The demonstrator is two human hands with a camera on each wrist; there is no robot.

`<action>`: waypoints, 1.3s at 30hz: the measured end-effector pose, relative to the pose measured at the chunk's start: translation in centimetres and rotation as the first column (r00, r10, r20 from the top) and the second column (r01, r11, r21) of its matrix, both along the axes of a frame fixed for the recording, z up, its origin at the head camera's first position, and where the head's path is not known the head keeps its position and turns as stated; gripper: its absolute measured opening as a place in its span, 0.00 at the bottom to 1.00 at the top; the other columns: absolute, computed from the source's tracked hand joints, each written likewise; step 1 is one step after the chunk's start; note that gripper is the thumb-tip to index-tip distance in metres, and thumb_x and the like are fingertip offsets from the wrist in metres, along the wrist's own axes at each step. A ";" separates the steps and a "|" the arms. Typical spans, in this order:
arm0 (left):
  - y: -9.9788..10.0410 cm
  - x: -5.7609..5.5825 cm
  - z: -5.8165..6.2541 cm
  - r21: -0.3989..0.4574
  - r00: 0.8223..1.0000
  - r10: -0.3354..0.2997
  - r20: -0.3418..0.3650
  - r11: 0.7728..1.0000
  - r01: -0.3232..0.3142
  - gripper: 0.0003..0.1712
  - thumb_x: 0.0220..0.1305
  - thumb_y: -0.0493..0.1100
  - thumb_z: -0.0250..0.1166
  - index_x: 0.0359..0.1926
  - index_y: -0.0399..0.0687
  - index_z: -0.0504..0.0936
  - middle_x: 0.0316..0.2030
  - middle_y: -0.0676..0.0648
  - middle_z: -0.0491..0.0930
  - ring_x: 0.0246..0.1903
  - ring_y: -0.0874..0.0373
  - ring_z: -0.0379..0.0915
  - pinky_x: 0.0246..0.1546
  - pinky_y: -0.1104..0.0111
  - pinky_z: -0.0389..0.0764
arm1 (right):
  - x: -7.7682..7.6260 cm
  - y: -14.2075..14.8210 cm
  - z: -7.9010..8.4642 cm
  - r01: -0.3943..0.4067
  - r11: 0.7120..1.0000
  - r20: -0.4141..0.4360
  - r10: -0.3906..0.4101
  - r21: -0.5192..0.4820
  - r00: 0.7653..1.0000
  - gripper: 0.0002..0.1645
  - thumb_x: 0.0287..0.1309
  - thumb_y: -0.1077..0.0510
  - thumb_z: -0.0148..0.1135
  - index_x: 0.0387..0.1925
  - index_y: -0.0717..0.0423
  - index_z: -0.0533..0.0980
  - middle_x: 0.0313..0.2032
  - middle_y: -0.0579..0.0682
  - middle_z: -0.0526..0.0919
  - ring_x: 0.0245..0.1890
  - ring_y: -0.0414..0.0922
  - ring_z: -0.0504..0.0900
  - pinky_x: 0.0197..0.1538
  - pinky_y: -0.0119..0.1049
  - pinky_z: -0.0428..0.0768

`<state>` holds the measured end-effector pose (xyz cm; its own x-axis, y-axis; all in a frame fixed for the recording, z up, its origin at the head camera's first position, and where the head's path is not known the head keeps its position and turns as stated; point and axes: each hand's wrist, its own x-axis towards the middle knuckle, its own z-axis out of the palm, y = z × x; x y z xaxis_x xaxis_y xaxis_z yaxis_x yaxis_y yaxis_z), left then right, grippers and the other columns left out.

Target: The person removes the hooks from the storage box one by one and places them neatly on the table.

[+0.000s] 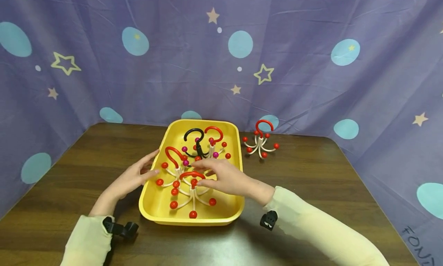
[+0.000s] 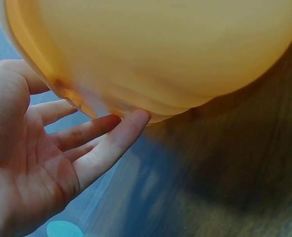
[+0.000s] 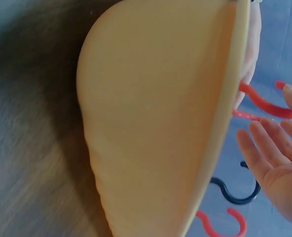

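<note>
A yellow plastic basin (image 1: 192, 221) stands on the table with several multi-arm hook hangers in it. At its left side, my left hand (image 1: 129, 179) holds the rim, thumb over the edge and fingers along the outer wall (image 2: 185, 64). My right hand (image 1: 225, 175) is over the basin, fingers extended, its thumb close by the red hook of the front hanger (image 1: 193, 196). Left of it stands another red-hooked hanger (image 1: 177, 169) with white arms and red balls. Behind are a black hanger (image 1: 199, 147) with magenta balls and a third red-hooked one (image 1: 214, 134), partly hidden.
One more red-hooked hanger (image 1: 260, 143) stands upright on the brown wooden table (image 1: 297, 181), right of the basin's far end. A purple curtain (image 1: 294, 58) with stars and dots hangs behind the table and along its sides.
</note>
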<state>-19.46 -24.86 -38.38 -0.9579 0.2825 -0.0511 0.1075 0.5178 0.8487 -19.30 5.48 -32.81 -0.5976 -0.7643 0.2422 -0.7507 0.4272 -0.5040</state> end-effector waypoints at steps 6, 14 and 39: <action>0.2 0.0 0.1 0.010 1.000 -0.002 -0.004 1.000 0.002 0.40 0.65 0.47 0.55 0.71 0.54 0.44 0.59 0.31 0.63 0.50 0.41 0.70 0.37 0.60 0.78 | 0.4 -0.9 -0.3 -0.013 1.000 -0.033 0.014 0.016 0.999 0.27 0.56 0.51 0.60 0.58 0.51 0.70 0.53 0.44 0.76 0.51 0.38 0.74 0.54 0.30 0.70; 0.3 0.0 0.1 -0.006 1.000 0.008 -0.006 1.000 -0.008 0.40 0.65 0.47 0.55 0.71 0.54 0.45 0.58 0.31 0.63 0.50 0.41 0.69 0.36 0.61 0.78 | 0.6 -1.4 -0.5 -0.034 0.999 -0.001 0.034 -0.013 0.999 0.22 0.62 0.54 0.54 0.58 0.50 0.70 0.50 0.44 0.78 0.40 0.34 0.77 0.45 0.26 0.73; 0.0 -0.1 0.0 0.010 1.000 0.004 0.001 1.000 -0.004 0.40 0.65 0.47 0.55 0.71 0.55 0.44 0.58 0.31 0.63 0.50 0.41 0.69 0.35 0.64 0.77 | 0.2 -0.6 1.4 -0.003 0.975 0.178 0.044 -0.221 0.983 0.13 0.64 0.58 0.49 0.48 0.54 0.74 0.30 0.46 0.83 0.33 0.34 0.81 0.39 0.26 0.77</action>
<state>-19.52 -24.83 -38.35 -0.9588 0.2797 -0.0491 0.1050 0.5098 0.8539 -19.14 4.84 -31.46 -0.6291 -0.7192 0.2949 -0.6472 0.2746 -0.7111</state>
